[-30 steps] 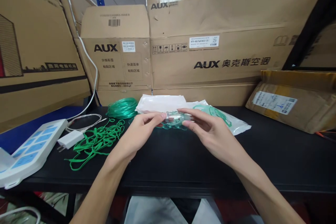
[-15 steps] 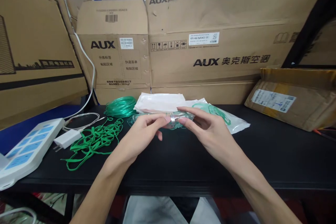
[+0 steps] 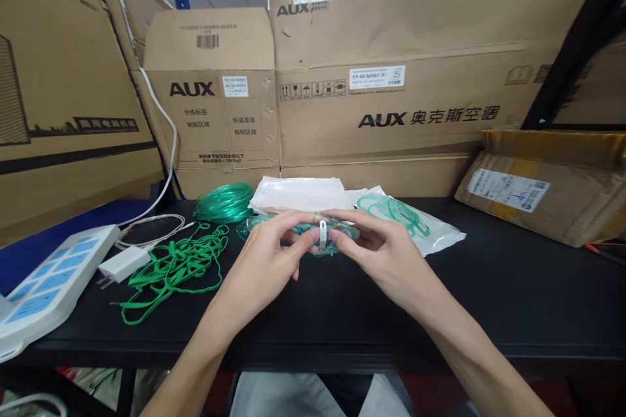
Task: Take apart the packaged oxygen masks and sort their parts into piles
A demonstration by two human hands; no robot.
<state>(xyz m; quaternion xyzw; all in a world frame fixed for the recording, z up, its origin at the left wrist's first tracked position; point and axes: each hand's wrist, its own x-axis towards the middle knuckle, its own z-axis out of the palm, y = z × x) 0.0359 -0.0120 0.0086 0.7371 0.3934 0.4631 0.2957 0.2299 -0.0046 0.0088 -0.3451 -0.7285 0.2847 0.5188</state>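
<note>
My left hand (image 3: 267,259) and my right hand (image 3: 380,253) meet over the black table (image 3: 489,300), both pinching a clear green-tinted plastic mask (image 3: 320,236) with a small metal strip at its middle. The fingertips of both hands close on that strip from either side. Behind the mask lie white sealed pouches (image 3: 298,194) and a clear bag (image 3: 415,221) with another green mask inside. A pile of green elastic straps (image 3: 171,267) and a coil of green tubing (image 3: 225,202) lie to the left of my left hand.
A white power strip (image 3: 44,283) and a white charger (image 3: 122,262) with cable sit at the table's left end. Large AUX cardboard boxes (image 3: 391,91) stand along the back. A brown wrapped parcel (image 3: 542,189) rests at the right.
Both hands have drawn closer together on the mask and turned it, so the metal strip now stands upright between the fingertips. The camera view shifted slightly.
</note>
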